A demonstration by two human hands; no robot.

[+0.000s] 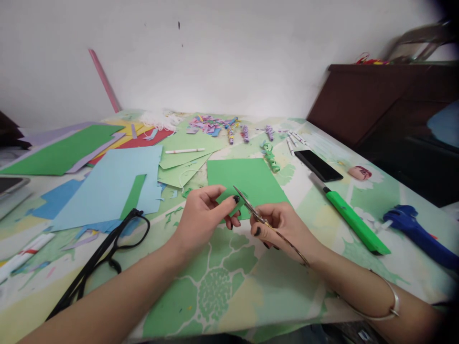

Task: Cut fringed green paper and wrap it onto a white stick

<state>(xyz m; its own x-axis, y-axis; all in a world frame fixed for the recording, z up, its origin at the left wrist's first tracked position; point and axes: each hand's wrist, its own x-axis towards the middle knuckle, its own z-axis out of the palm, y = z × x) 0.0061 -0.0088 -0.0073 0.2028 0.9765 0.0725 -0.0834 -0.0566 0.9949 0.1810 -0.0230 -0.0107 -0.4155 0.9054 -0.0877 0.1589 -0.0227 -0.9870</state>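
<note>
1. Green paper piece (228, 195) is in the left hand (202, 210), over the larger green sheet (247, 174); thumb and fingers pinch it.
2. With curled fingers, the right hand (287, 227) grasps the scissors (251, 209), whose tip reaches this piece. How wide the blades part, I cannot tell.
3. About edges, I see the sheet's far side run straight, and its right side slant down toward the right hand.
4. For moving, I notice patterned tablecloth (222, 291) between the forearms, down to the near table edge.
5. On the right, the green cutter (355, 222) lies between the right hand and the blue tool (418, 231); its blade points toward the flat phone (319, 165).
6. On the left, black-framed glasses (95, 258) rest near the forearm, which limits the room there.
7. As for materials, the scissors are of shiny metal; the light blue sheet (107, 177) is smooth, with a ragged right edge.
8. Behind, I find curled purple coils (245, 134), a springy green coil (269, 157) and fluffy white strands (159, 120).
</note>
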